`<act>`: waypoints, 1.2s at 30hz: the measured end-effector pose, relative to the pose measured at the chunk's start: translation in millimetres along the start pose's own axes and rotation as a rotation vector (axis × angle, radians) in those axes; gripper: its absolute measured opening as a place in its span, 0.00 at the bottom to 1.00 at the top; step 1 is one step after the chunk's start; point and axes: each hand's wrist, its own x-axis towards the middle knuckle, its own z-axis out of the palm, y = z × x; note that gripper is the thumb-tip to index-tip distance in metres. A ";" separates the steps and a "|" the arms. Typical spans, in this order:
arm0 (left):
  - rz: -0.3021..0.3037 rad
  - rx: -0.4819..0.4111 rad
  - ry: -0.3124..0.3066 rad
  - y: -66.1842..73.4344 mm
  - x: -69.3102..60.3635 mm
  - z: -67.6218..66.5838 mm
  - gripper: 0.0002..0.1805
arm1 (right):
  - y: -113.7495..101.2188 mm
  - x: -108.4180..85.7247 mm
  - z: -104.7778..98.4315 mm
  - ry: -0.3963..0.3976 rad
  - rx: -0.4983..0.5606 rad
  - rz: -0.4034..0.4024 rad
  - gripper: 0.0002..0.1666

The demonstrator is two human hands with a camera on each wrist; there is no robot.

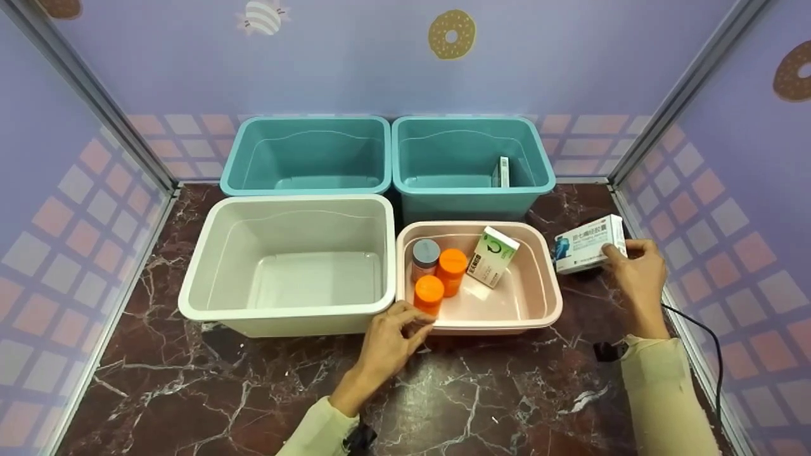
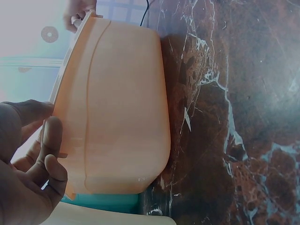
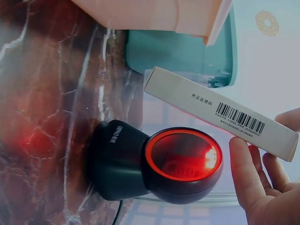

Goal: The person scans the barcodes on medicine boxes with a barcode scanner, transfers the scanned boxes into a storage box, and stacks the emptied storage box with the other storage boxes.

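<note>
My right hand (image 1: 640, 282) holds a white medicine box (image 1: 586, 246) by its right end, thumb on the front and fingers behind. In the right wrist view its barcode side shows, above a black barcode scanner (image 3: 117, 159) glowing red. From the head the scanner is mostly hidden under the box. My left hand (image 1: 391, 339) pinches the front-left rim of the pink bin (image 1: 532, 288). Inside that bin stand a grey-capped bottle (image 1: 425, 252) and two orange bottles (image 1: 452, 263). A green-and-white medicine box (image 1: 493, 256) leans beside them.
Left of the pink bin stands a larger white bin (image 1: 285, 311). Two teal bins (image 1: 304, 191) line the back wall; the right one contains a small box (image 1: 504, 172). A black cable (image 1: 706, 329) runs along the right wall on the dark marbled tabletop (image 1: 469, 386).
</note>
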 end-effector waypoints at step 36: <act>-0.005 -0.003 0.006 0.0 0.1 0.3 0.05 | -52.1 12.6 0.2 -0.020 0.367 -0.019 0.11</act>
